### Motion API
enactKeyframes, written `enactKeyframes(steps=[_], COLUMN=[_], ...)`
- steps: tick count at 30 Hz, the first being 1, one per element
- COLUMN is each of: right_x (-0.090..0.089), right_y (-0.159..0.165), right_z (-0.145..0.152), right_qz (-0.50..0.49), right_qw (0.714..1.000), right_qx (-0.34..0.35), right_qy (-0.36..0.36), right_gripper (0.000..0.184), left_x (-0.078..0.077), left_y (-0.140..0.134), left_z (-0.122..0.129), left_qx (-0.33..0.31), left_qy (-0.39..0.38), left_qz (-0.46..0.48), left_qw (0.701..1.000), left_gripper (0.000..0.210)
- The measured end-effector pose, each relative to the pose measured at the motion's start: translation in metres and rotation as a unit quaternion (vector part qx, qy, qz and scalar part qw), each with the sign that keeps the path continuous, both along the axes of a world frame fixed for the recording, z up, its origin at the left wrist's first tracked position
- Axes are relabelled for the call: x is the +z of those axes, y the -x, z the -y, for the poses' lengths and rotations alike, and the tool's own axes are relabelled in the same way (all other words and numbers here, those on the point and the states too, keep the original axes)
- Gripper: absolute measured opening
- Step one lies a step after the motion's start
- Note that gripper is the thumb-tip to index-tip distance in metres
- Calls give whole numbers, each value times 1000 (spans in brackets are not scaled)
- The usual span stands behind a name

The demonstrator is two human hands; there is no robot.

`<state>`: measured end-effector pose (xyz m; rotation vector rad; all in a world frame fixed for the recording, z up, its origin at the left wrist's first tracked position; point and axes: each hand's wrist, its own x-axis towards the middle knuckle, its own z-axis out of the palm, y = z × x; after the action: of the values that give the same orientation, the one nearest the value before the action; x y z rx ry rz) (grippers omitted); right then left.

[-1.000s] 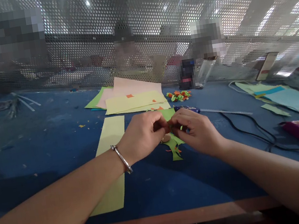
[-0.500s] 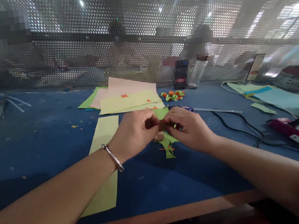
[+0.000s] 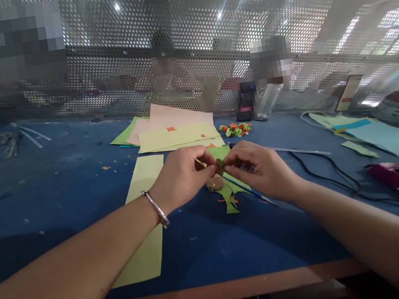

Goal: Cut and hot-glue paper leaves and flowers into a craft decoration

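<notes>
Fingertip to fingertip, my left hand [image 3: 191, 173] and my right hand [image 3: 256, 166] pinch a small green paper piece [image 3: 220, 166] between them. Just beneath lies a cut green paper sheet [image 3: 232, 207] with ragged edges and orange scraps on it. A small round tan object [image 3: 215, 183] with a curly gold mark sits under my left fingers. A thin blue stick [image 3: 253, 192], perhaps a brush, slants out below my right hand. Under my left wrist, which wears a silver bracelet, is a long pale yellow paper strip [image 3: 149, 242].
Stacked coloured sheets [image 3: 178, 136] lie at the back middle, beside a pile of orange and green paper pieces [image 3: 236, 129]. To the right are a black cable [image 3: 324, 178], a magenta power strip [image 3: 396, 185] and pale blue paper [image 3: 392, 135]. A perforated metal screen [image 3: 191, 41] stands behind.
The view has shifted slightly, moving everything a little to the right. Between my fingertips the green piece now shows more plainly, and the blue stick has come into sight below my right hand.
</notes>
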<state>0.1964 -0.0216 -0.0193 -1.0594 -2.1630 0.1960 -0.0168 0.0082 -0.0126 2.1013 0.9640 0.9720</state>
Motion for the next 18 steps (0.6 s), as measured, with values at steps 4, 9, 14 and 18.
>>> enactKeyframes(steps=[4, 9, 14, 18], right_x=[7, -1, -15, -17], right_y=[-31, -75, -95, -103], right_z=[-18, -46, -63, -73], right_qz=[40, 197, 222, 199], right_qw=[989, 931, 906, 897], right_qx=[-132, -285, -330, -325], right_qy=[51, 114, 146, 225], right_gripper=[16, 27, 39, 36], left_x=[-2, -5, -3, -5], left_y=[11, 17, 15, 17], left_z=[-17, -34, -33, -36], left_qx=[34, 66, 82, 90], left_qy=[-21, 10, 82, 98], left_qz=[31, 134, 202, 217], left_qw=[999, 989, 973, 967], left_gripper=[5, 9, 8, 7])
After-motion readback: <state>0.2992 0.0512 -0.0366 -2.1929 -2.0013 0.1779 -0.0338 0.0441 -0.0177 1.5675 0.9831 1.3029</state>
